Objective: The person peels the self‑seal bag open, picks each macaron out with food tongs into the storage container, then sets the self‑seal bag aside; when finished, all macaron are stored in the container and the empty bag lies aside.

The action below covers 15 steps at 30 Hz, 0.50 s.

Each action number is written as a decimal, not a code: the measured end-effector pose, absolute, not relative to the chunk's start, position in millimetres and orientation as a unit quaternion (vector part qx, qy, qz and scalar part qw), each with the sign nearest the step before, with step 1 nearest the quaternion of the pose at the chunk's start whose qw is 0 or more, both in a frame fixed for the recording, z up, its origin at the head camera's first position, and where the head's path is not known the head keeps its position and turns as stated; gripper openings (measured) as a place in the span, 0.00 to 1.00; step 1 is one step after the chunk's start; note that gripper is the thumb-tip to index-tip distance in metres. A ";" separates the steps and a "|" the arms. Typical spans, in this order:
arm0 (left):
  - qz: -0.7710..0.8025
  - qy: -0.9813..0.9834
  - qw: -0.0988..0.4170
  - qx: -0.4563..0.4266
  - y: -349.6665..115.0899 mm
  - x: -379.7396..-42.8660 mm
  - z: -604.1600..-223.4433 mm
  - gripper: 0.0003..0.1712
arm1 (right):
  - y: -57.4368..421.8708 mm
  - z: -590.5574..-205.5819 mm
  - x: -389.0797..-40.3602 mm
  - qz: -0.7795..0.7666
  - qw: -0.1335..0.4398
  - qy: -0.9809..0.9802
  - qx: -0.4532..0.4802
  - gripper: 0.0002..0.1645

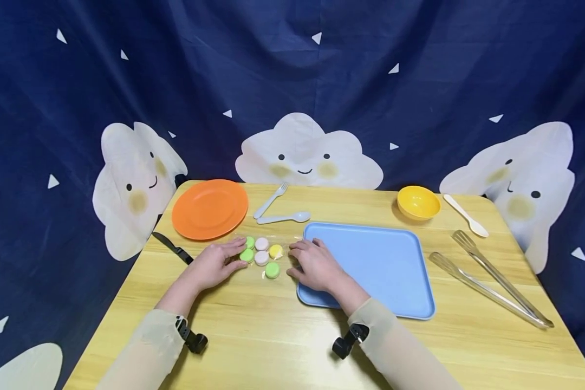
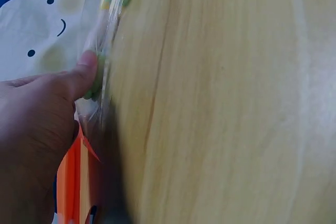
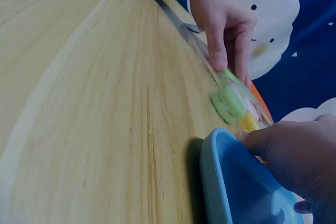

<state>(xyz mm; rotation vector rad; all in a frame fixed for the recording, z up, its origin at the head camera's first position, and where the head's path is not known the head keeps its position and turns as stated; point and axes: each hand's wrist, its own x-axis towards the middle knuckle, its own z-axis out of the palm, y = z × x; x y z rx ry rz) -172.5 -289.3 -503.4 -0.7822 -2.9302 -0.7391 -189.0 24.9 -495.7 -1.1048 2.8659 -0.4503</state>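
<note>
A clear plastic pack of macarons (image 1: pixel 261 258) lies between my hands, with green, pale pink and yellow pieces showing. My left hand (image 1: pixel 213 265) grips its left end, the thumb against a green macaron (image 2: pixel 98 74) in the left wrist view. At the opposite end, my right hand (image 1: pixel 317 265) pinches the plastic with curled fingers, partly over the left rim of the blue tray (image 1: pixel 377 265). The right wrist view shows a green macaron (image 3: pixel 228 103) and a yellow one (image 3: pixel 249 123) close to my right thumb.
An orange plate (image 1: pixel 210 208), a fork (image 1: pixel 271 200) and a spoon (image 1: pixel 285 218) lie toward the back. A black-handled knife (image 1: pixel 173 248) is left. On the right are a yellow bowl (image 1: pixel 418 203), a white spoon (image 1: pixel 466 215) and metal tongs (image 1: pixel 492 281).
</note>
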 end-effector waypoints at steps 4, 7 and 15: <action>-0.218 -0.938 0.025 -0.269 -289.3 -172.2 -503.2 0.26 | 25.9 -496.7 -189.3 -0.140 0.025 0.924 -0.354 0.28; -0.211 -0.935 0.050 -0.279 -288.2 -171.1 -504.0 0.21 | 25.7 -496.9 -189.3 -0.133 0.027 0.925 -0.354 0.29; -0.203 -0.932 0.117 -0.276 -283.8 -165.4 -508.8 0.20 | 25.5 -496.4 -189.0 -0.123 0.036 0.929 -0.347 0.29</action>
